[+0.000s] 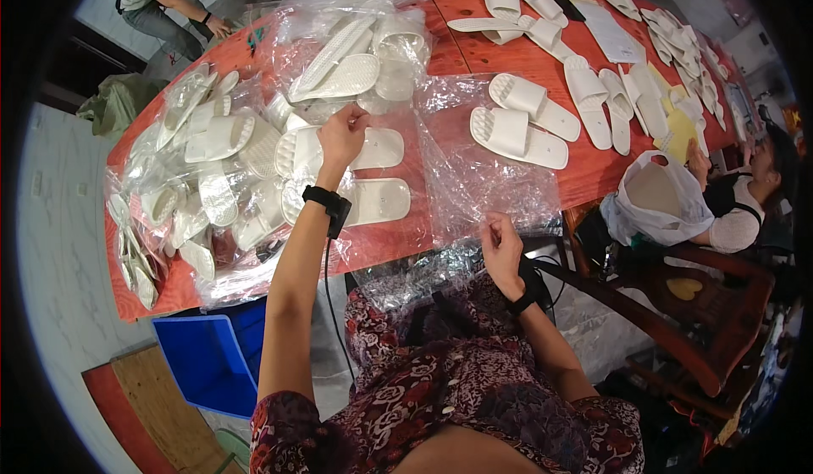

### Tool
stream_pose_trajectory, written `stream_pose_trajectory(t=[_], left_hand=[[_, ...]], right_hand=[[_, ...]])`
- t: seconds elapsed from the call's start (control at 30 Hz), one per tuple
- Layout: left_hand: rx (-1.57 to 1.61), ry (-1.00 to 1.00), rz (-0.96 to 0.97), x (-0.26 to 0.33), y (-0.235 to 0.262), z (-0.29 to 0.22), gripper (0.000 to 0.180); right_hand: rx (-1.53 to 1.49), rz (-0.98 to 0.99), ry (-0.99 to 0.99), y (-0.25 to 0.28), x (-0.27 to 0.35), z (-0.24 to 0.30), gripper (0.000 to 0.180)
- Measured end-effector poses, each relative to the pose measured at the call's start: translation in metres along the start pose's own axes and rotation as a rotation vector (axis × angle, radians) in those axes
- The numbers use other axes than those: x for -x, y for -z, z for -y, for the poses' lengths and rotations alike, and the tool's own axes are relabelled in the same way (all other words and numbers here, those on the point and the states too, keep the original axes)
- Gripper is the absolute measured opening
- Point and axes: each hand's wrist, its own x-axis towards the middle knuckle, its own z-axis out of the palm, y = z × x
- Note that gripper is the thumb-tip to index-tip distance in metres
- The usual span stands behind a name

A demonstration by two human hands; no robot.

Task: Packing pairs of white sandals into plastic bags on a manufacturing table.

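My left hand (341, 140) is over a pair of white slippers, fingers pinched together. Whatever is between those fingertips, if anything, is too fine to make out. Below the wrist lies one white slipper (385, 201), and its mate is partly hidden by the hand. My right hand (503, 250) is at the table's near edge, its fingers closed on the edge of a clear plastic bag (461, 157). That bag is spread over the red tabletop between my hands, and crumpled film hangs toward my lap. Beyond it lie two unwrapped white slippers (525, 140) side by side.
Bagged white slippers (216, 140) are heaped on the left of the red table (398, 241). More loose slippers (584, 93) and a paper sheet (611, 38) lie right. A blue bin (203, 360) stands lower left; a wooden chair (694, 305) and a seated person (745, 195) are right.
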Motion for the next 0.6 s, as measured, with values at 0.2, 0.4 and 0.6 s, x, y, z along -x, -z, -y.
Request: stream_pose_trajectory(t=[0.2, 0.4, 0.6], left_hand=[[0.088, -0.181, -0.131, 0.009, 0.014, -0.005, 0.024], [0.077, -0.044, -0.235, 0.048, 0.074, 0.027, 0.036], [0.136, 0.350, -0.064, 0.077, 0.088, 0.058, 0.077]], right_hand=[[-0.006, -0.050, -0.024, -0.004, -0.009, -0.021, 0.017], [0.069, -0.077, -0.054, 0.005, -0.024, -0.037, 0.015], [0.168, -0.065, -0.003, 0.008, -0.040, -0.040, 0.016]])
